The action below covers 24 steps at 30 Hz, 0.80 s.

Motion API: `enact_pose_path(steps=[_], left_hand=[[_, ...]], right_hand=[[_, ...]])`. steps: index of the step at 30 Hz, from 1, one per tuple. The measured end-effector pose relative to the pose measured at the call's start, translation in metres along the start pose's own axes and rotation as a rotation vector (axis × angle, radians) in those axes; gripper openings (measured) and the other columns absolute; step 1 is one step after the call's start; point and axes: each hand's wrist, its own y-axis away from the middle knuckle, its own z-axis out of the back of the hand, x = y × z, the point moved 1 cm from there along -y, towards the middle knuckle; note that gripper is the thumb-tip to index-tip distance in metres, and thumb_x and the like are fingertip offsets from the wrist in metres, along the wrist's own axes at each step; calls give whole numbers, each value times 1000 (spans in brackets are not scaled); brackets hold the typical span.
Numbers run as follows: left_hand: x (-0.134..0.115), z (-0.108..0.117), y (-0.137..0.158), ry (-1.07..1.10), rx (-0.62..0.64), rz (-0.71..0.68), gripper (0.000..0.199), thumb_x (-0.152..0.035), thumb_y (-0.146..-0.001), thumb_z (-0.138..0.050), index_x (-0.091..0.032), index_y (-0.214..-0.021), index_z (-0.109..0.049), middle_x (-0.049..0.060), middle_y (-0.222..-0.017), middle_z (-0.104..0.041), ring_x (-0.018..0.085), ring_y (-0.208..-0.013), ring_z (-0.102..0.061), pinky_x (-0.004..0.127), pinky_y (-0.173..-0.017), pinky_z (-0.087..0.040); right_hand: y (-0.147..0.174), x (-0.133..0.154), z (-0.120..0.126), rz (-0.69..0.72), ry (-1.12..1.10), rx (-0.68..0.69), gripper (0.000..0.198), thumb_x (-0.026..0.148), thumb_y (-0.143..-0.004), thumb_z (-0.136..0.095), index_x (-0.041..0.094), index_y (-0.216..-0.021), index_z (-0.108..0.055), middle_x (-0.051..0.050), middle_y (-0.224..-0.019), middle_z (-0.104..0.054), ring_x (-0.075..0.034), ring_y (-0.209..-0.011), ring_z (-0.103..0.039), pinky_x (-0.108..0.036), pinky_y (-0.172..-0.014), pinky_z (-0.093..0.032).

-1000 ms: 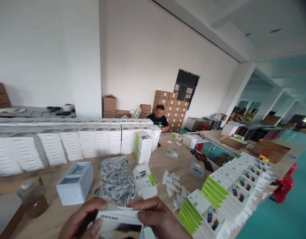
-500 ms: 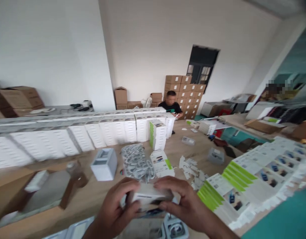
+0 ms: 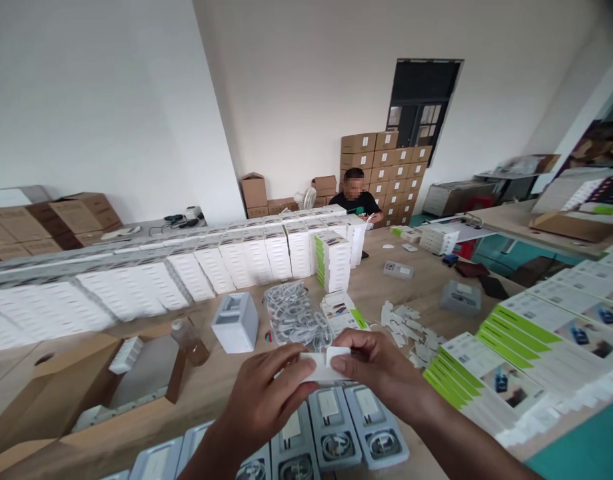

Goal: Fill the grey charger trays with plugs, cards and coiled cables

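Observation:
Just above the table's front, both hands meet on a small white carton (image 3: 314, 368). My left hand (image 3: 269, 390) is wrapped around its left part. A white end flap (image 3: 340, 353) stands up, pinched between the thumb and fingers of my right hand (image 3: 379, 363). The carton's underside is hidden. Beneath the hands lie several pale blue-grey trays (image 3: 355, 437), each with a white rectangular piece and a coiled cable. Beyond the hands are a heap of grey-white cables (image 3: 294, 313) and a flat printed carton with a green stripe (image 3: 341, 310).
Rows of stacked white cartons (image 3: 176, 283) line the table's back. At left are an open cardboard box (image 3: 61, 393) and a bottle (image 3: 189, 340). Printed green-striped cartons (image 3: 486, 373) fan out at right, beside loose white pieces (image 3: 406, 327). Across the table sits a person (image 3: 356, 200).
The carton has turned in my hands, and a white flap now stands at its end in my right fingers. The view has shifted, showing more of the trays below.

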Motion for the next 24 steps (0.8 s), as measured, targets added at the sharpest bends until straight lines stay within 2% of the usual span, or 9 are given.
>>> enact_pose_path(steps=[2, 5, 8, 11, 13, 16, 21, 24], left_hand=[[1, -3, 1, -2, 12, 4, 32, -21, -85, -63, -24, -116, -56, 10, -116, -66, 20, -103, -65, 28, -81, -52], [5, -8, 1, 34, -4, 62, 33, -23, -84, -65, -24, -115, -57, 9, -115, -66, 20, -103, -64, 29, -83, -52], [10, -11, 2, 156, -60, 202, 32, -24, -83, -66, -24, -114, -57, 8, -113, -65, 18, -97, -65, 27, -79, -53], [13, -15, 5, 350, -136, 398, 27, -23, -85, -62, -23, -111, -55, 8, -115, -61, 16, -94, -64, 24, -74, -54], [15, -18, 7, 464, -185, 486, 25, -23, -87, -59, -22, -112, -54, 9, -115, -58, 17, -98, -62, 25, -75, -54], [16, -24, 10, 559, -229, 537, 26, -24, -88, -58, -21, -113, -54, 10, -115, -57, 18, -98, -61, 26, -75, -53], [20, -46, 25, 552, -235, 594, 26, -29, -88, -56, -20, -112, -56, 10, -113, -59, 19, -93, -61, 28, -77, -52], [29, -68, 45, 613, -186, 782, 29, -35, -85, -59, -21, -110, -57, 6, -100, -64, 17, -82, -62, 27, -71, -53]], right_hand=[[-3, -6, 0, -41, -39, -12, 32, 44, -70, -78, 15, -75, -67, 2, -65, -60, -9, -58, -50, -21, -54, -37], [-9, -11, 5, -25, -25, 29, 31, 43, -73, -76, 15, -82, -69, 1, -71, -64, -10, -62, -54, -22, -58, -41], [-14, -15, 17, 83, 71, 44, 31, 40, -79, -72, 19, -102, -68, -3, -95, -67, -15, -85, -61, -26, -76, -47], [-15, -20, 29, 209, 128, 37, 36, 35, -85, -67, 25, -119, -60, -6, -117, -63, -18, -107, -59, -32, -91, -47], [-12, -23, 33, 288, 181, 38, 34, 32, -88, -64, 27, -121, -60, -7, -120, -62, -19, -109, -59, -32, -92, -48], [-9, -29, 33, 375, 257, -19, 26, 29, -89, -62, 26, -114, -65, -8, -119, -62, -20, -109, -58, -31, -90, -48], [-12, -57, 23, 261, 73, -117, 20, 34, -85, -67, 24, -101, -69, -5, -101, -67, -19, -95, -62, -32, -84, -49], [-18, -93, 14, 110, -70, -157, 26, 41, -77, -73, 23, -95, -71, -3, -92, -68, -19, -87, -63, -33, -81, -50]])
